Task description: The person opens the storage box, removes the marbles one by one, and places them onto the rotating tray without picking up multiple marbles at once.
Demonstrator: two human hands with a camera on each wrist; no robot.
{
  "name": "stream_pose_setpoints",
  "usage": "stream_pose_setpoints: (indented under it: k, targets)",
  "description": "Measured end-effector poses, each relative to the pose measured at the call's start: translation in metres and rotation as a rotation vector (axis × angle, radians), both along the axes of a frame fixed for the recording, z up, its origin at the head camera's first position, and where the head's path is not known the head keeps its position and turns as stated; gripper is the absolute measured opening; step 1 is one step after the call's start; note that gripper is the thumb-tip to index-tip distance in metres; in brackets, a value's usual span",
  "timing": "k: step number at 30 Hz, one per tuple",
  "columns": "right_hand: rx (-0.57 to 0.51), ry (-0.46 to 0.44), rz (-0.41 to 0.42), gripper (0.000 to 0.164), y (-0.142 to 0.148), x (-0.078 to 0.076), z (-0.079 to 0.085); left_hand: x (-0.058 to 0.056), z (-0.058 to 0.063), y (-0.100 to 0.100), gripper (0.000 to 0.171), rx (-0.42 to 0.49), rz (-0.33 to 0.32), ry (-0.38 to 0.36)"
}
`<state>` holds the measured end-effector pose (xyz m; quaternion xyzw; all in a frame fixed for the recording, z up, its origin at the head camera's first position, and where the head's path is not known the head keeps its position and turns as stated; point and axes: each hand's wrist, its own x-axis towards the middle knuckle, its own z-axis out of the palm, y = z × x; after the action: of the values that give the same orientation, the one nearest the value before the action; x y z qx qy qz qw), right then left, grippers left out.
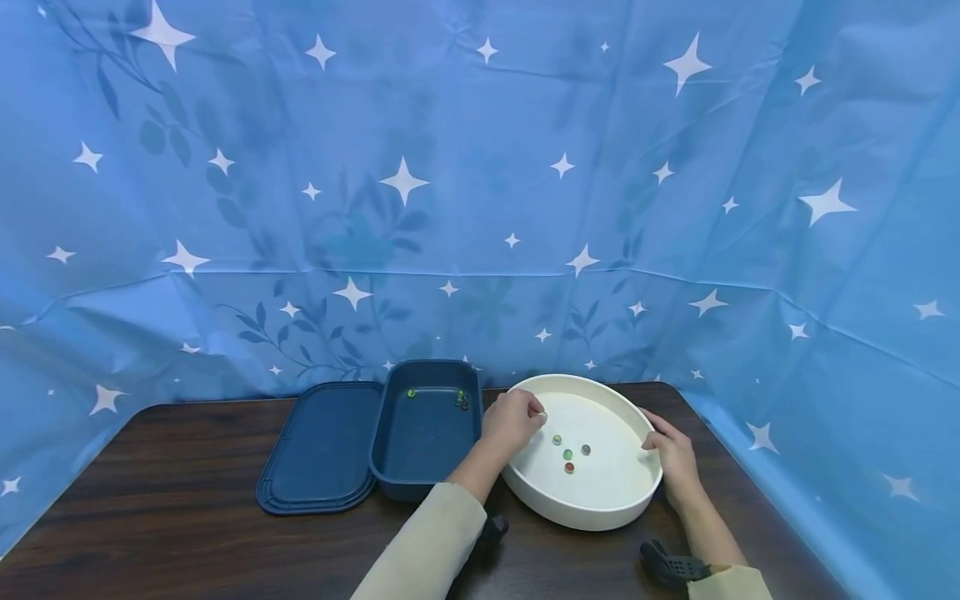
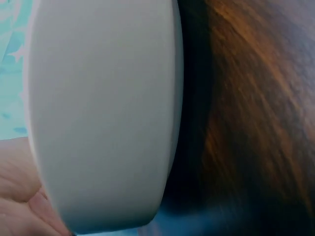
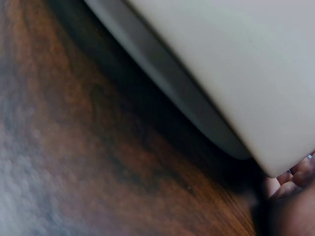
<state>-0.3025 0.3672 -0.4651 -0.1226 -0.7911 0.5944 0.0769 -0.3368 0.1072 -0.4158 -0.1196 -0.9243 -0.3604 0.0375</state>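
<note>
Transfer is judged part-done: four beads (image 1: 567, 454) are seen in the white tray (image 1: 611, 492), several in the blue box (image 1: 420, 446); another bead (image 1: 542, 414), apparently, is pinched by the left hand (image 1: 513, 421), the tray held by the right hand (image 1: 673, 458).

Your head view looks forward and down at the counter (image 1: 187, 483). Both wrist views share the dish (image 2: 101, 108), close up.

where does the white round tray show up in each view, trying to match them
Head: white tray, lower right of centre.
Left wrist: white tray, filling much of the left half, cut by the top edge.
Right wrist: white tray, upper right, cut by the edges.
Shared landmark: dark wooden table.
</note>
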Motion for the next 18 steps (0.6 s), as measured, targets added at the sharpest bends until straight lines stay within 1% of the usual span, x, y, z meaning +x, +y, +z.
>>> stream_pose_setpoints:
  k: [2, 5, 9, 11, 13, 18]
  targets:
    - [-0.003, 0.006, -0.002, 0.072, -0.001, 0.000, 0.000, -0.001, -0.001, 0.003, 0.008, -0.033, 0.012, -0.006]
    - [-0.008, 0.008, -0.003, 0.072, -0.001, 0.000, 0.000, -0.005, -0.005, 0.008, 0.006, -0.103, 0.023, 0.005]
    - [-0.006, 0.006, -0.001, 0.072, -0.002, 0.000, 0.000, -0.008, -0.009, 0.013, 0.005, -0.227, 0.015, 0.040]
    - [-0.004, 0.007, 0.000, 0.072, -0.001, -0.001, -0.001, -0.009, -0.009, 0.014, 0.005, -0.268, 0.011, 0.050]
    - [-0.005, 0.010, -0.002, 0.072, -0.001, -0.001, -0.001, -0.009, -0.010, 0.016, 0.005, -0.284, 0.011, 0.056]
    - [-0.019, 0.011, -0.001, 0.072, 0.001, 0.000, -0.002, -0.009, -0.009, 0.019, 0.005, -0.292, 0.016, 0.049]
